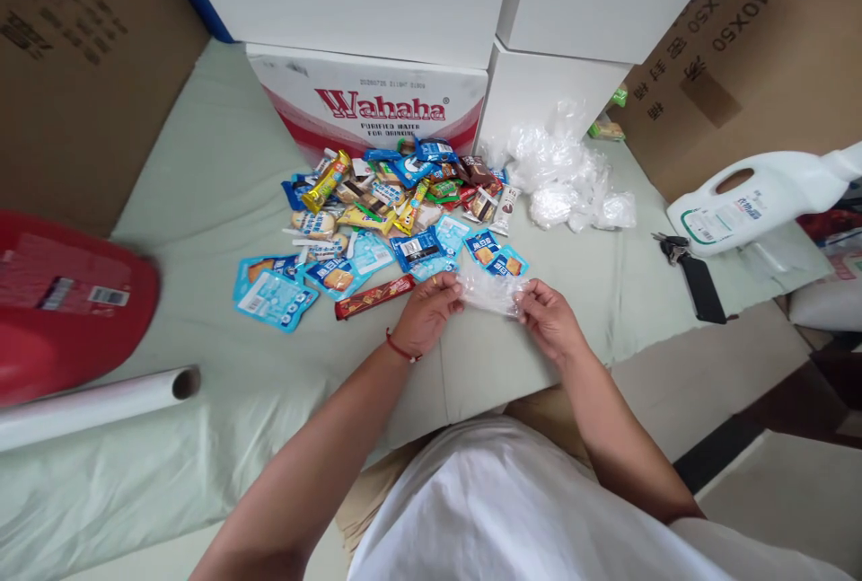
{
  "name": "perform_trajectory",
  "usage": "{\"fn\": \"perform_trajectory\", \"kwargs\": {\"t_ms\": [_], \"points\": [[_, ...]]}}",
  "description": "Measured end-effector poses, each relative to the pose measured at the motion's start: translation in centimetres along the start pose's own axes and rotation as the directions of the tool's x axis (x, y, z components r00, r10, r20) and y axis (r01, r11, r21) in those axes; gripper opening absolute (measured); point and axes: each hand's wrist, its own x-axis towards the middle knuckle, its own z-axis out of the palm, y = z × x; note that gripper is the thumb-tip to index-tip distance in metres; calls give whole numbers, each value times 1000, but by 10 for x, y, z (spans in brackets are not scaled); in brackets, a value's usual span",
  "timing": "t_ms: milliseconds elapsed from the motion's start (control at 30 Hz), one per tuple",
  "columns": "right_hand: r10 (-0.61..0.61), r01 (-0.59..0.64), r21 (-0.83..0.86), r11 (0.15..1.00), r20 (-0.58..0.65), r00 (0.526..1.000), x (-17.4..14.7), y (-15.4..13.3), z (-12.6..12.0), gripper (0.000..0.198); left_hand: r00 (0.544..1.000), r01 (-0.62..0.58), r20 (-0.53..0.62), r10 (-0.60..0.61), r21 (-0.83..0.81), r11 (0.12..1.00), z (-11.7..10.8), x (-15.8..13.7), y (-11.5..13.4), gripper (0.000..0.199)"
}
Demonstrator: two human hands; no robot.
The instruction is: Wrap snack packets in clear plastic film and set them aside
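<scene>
A clear plastic bag point(490, 291) is stretched between my two hands, just above the table's near part. My left hand point(429, 313), with a red cord bracelet at the wrist, pinches one end of it. The other end is between the fingers of my right hand point(547, 319). Beyond the bag lies a heap of wrapped snacks point(391, 195) in blue, yellow, red and brown packaging. Several light blue snack packets point(277, 298) lie in front of the heap, and a red snack bar packet point(374, 297) is just left of my left hand.
Crumpled clear plastic bags point(562, 172) are piled right of the snacks. A Wahaha carton point(377, 101) stands behind them. A white jug point(754, 195), keys point(673, 247) and a dark phone-like object point(702, 286) are at right; a red container point(67, 294) and a white roll point(94, 403) at left.
</scene>
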Motion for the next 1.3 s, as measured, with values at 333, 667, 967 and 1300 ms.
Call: {"fn": "perform_trajectory", "kwargs": {"t_ms": [333, 667, 967, 1300], "points": [[-335, 264, -469, 842, -72, 940, -5, 23, -14, 46, 991, 137, 34, -133, -166, 977, -1, 1, 2, 40], [-623, 628, -705, 330, 337, 706, -3, 14, -6, 15, 978, 179, 130, -165, -107, 978, -2, 1, 0, 46], [-471, 453, -480, 751, 90, 877, -7, 15, 3, 14, 968, 174, 178, -175, 19, 985, -1, 0, -7, 37], [-556, 361, -650, 668, -114, 823, -8, 29, -7, 51, 978, 167, 141, -151, -105, 980, 3, -2, -2, 34]]}}
